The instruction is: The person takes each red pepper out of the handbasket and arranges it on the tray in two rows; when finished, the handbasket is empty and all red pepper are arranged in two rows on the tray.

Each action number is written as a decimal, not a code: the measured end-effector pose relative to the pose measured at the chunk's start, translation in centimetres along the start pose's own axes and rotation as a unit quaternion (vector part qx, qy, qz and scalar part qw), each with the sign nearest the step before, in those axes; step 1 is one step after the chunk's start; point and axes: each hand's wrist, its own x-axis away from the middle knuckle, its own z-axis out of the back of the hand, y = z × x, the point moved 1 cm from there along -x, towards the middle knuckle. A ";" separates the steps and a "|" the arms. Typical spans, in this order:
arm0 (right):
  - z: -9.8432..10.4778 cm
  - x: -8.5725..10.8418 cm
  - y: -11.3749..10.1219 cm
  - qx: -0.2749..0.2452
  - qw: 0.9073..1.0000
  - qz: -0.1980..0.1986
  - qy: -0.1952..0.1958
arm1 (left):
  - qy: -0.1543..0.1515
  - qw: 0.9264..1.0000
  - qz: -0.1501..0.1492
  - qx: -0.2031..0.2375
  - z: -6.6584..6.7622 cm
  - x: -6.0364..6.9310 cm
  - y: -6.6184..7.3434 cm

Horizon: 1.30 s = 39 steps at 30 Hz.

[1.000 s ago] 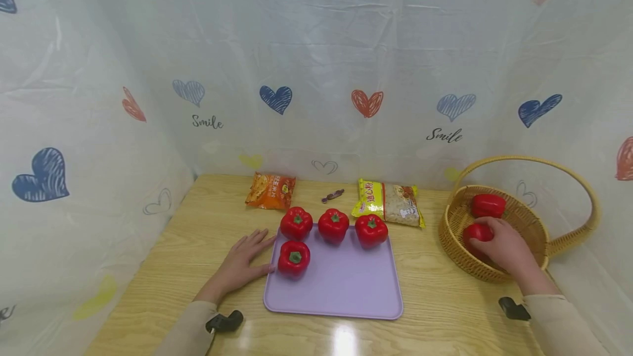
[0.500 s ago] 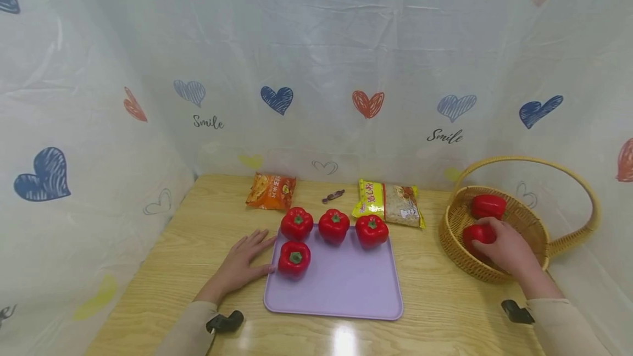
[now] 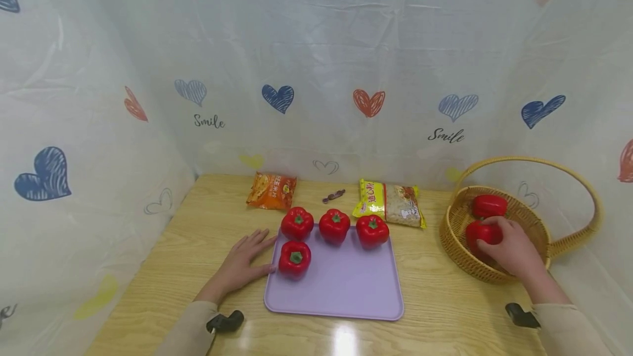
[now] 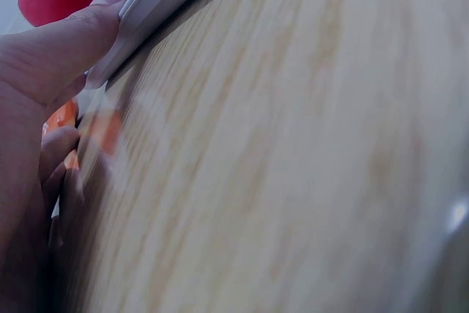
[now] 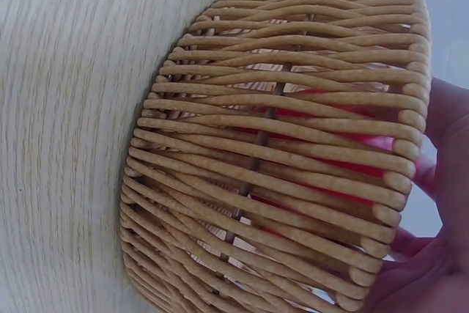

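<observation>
In the head view, my right hand (image 3: 511, 249) reaches into a woven basket (image 3: 455, 251) and grips a red bell pepper (image 3: 477, 238) between thumb and fingers. Behind it in the basket lies another bell pepper (image 3: 489, 205) on its side. The right wrist view shows mostly the basket's wall (image 5: 271, 137), with red showing through the gaps. My left hand (image 3: 239, 265) lies spread on the table, its thumb touching the left rim of a lilac tray (image 3: 346, 290). Several bell peppers stand on that tray, among them a front one (image 3: 294, 260) near my left thumb.
Behind the tray are an orange snack bag (image 3: 272, 191), a small wrapped candy (image 3: 333, 196) and a yellow pasta bag (image 3: 390, 203). The basket's tall handle (image 3: 573, 243) arches over its opening. A heart-printed curtain (image 3: 316, 59) hangs behind the table.
My right hand and the bell pepper it grips have shifted slightly to the right inside the basket. My left hand and the tray have stayed in place.
</observation>
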 end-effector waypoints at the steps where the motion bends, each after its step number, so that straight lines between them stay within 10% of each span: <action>1: 0.0 0.0 0.0 -0.001 1.000 0.001 0.003 | 0.001 1.000 -0.001 0.000 0.0 0.0 0.0; 39: 0.8 1.8 -3.7 -0.090 0.990 0.076 0.082 | -0.004 1.000 0.005 0.002 0.0 -0.1 -0.2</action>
